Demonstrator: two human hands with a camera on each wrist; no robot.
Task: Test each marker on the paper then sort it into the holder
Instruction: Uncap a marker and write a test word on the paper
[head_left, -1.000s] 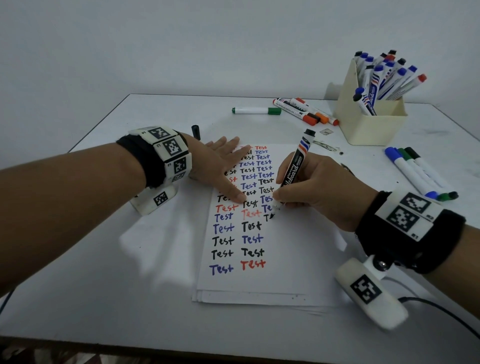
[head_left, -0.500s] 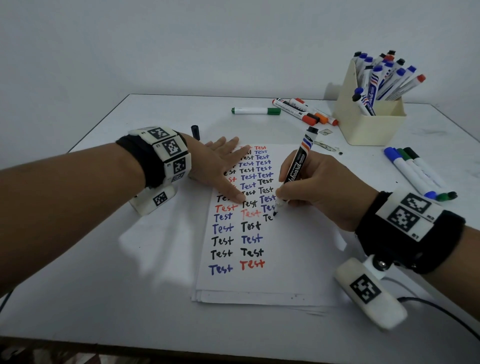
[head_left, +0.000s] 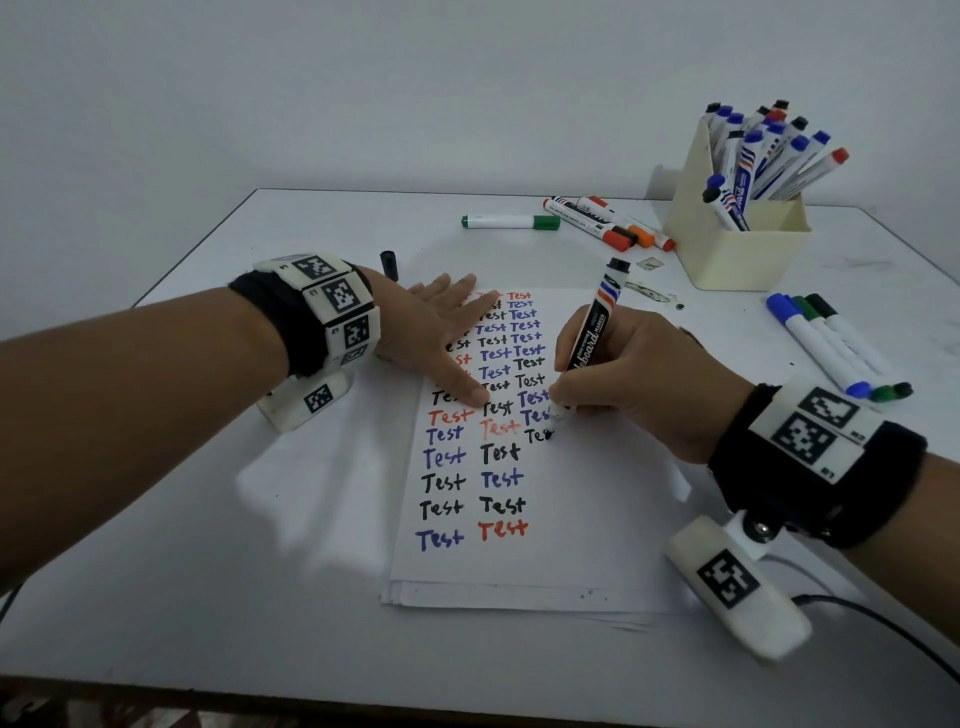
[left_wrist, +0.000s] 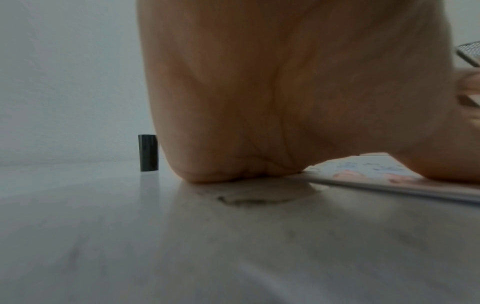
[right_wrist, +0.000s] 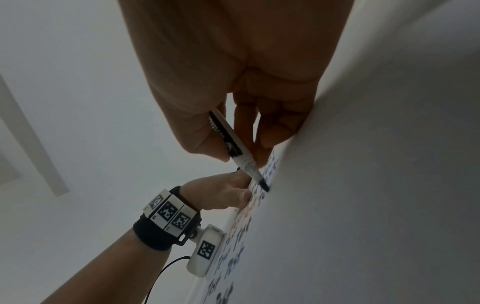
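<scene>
— Near the middle of the tabletop (head_left: 260, 597), what is the right hand (head_left: 639, 384) doing?
— Its fingers curl round a black marker (head_left: 589, 345), tip down on the paper (head_left: 571, 519) beside an unfinished black "Test"; the left hand (head_left: 436, 332) lies flat, fingers straight, pressing the sheet's left side.
— And the holder (head_left: 727, 254)?
— Toward the far right corner, full of markers; 3 more markers (head_left: 831, 343) lie near the right edge; a black cap (head_left: 389, 264) stands beyond the left wrist.
</scene>
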